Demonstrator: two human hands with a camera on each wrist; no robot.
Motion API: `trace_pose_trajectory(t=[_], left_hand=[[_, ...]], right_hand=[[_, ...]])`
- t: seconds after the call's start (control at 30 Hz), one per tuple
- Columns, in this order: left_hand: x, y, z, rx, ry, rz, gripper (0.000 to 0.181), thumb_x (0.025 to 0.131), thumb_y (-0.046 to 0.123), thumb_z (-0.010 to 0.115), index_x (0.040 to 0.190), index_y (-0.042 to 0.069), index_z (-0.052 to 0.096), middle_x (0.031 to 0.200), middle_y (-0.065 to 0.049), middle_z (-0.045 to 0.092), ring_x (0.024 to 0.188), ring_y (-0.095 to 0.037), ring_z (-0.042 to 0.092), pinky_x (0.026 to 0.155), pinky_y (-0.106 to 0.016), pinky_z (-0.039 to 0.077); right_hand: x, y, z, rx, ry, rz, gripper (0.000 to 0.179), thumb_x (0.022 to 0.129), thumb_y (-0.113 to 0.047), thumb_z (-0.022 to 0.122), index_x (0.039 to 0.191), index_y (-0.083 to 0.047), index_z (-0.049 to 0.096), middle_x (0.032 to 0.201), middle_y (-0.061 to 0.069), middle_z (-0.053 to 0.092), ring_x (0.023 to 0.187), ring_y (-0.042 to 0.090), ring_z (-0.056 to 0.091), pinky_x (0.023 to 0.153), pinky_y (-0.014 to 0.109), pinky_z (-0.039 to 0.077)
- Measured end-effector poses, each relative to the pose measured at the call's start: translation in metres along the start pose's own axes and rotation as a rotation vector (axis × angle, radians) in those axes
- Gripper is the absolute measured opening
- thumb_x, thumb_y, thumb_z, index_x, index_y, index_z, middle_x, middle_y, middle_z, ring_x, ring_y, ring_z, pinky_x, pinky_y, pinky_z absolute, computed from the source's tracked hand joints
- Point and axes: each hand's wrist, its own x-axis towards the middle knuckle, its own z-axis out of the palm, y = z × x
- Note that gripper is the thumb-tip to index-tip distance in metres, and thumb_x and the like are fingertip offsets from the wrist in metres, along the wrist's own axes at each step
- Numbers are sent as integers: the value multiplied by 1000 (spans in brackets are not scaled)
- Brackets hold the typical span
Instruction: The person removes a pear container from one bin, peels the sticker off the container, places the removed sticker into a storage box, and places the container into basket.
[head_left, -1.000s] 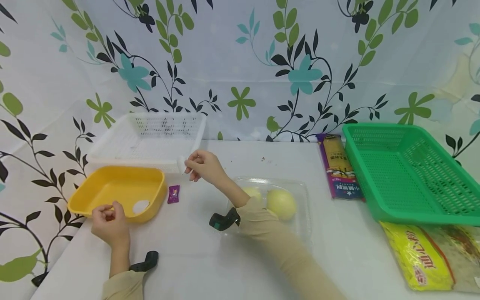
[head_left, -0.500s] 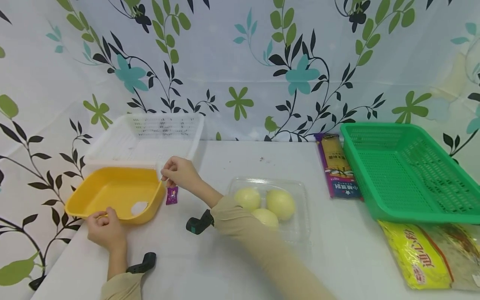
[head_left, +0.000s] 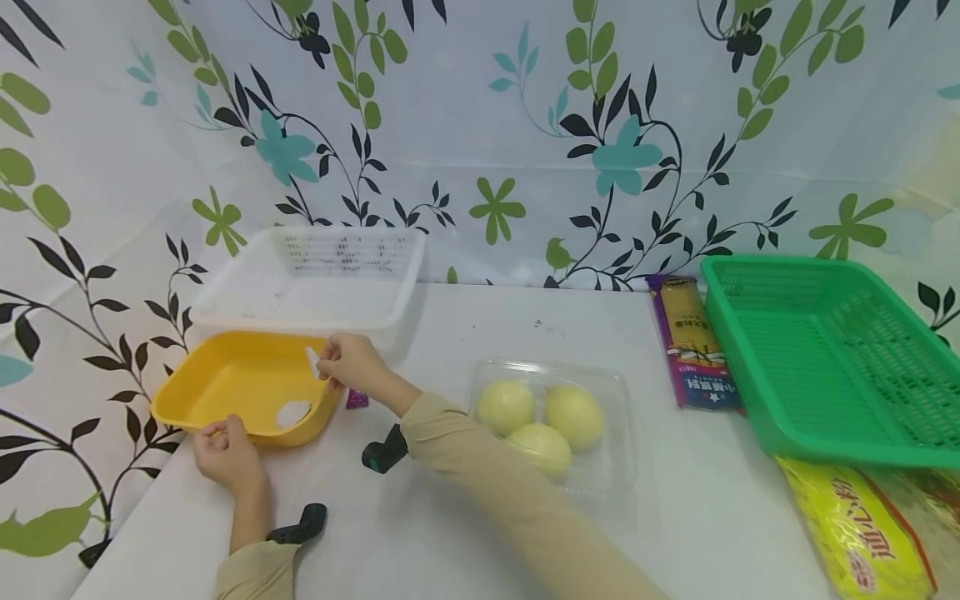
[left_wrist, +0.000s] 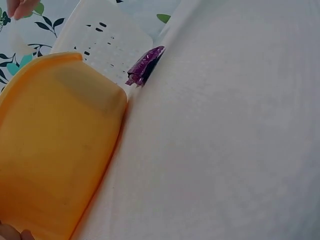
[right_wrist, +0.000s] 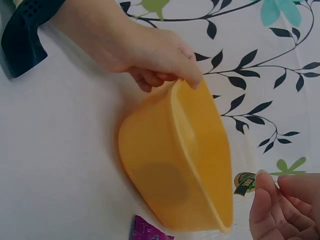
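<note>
At the left of the head view, my left hand point(head_left: 231, 454) grips the near rim of a yellow plastic basin point(head_left: 240, 375). The right wrist view shows its thumb point(right_wrist: 192, 77) over that rim. My right hand point(head_left: 352, 362) pinches a small, thin white packet point(head_left: 312, 362) above the basin's right end. Dark green and gold print shows on the packet point(right_wrist: 244, 183) in the right wrist view. Inside the basin lies a flat white roundish piece point(head_left: 292, 414); its kind is unclear. Beside the basin is a small purple wrapped sweet point(left_wrist: 145, 66), partly hidden by my right hand in the head view.
Behind the basin stands a white perforated basket point(head_left: 322, 287). A clear tray point(head_left: 607, 467) with three pale yellow-green round fruits sits mid-table. Farther right are a pasta pack point(head_left: 693, 346), a green basket point(head_left: 832, 358) and a yellow noodle bag point(head_left: 855, 529).
My right hand has moved left and slightly down with the packet, from in front of the white basket to over the yellow basin. My left hand stays at the basin's rim.
</note>
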Motion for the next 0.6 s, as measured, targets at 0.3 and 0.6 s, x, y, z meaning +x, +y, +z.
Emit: trace_pose_trajectory(t=[0.3,0.6], left_hand=[[2,3,2,-59,-1,4,11,84,9,56,76,14,50,56,4,41,47,-7,35,43,-13,29],[-1,3,2,-51,-2,-49,9,85,12,56,80,14,49,59,3,40,49,-7,35,44,-13,30]], right_hand=[[0,10,20,-134,18,74,14,85,-4,59,73,-7,51,56,-1,53,49,16,55,37,18,37],[1,25,25,-310,-2,4,17,82,-4,61,69,-7,50,54,-2,50,42,4,46,42,13,37]])
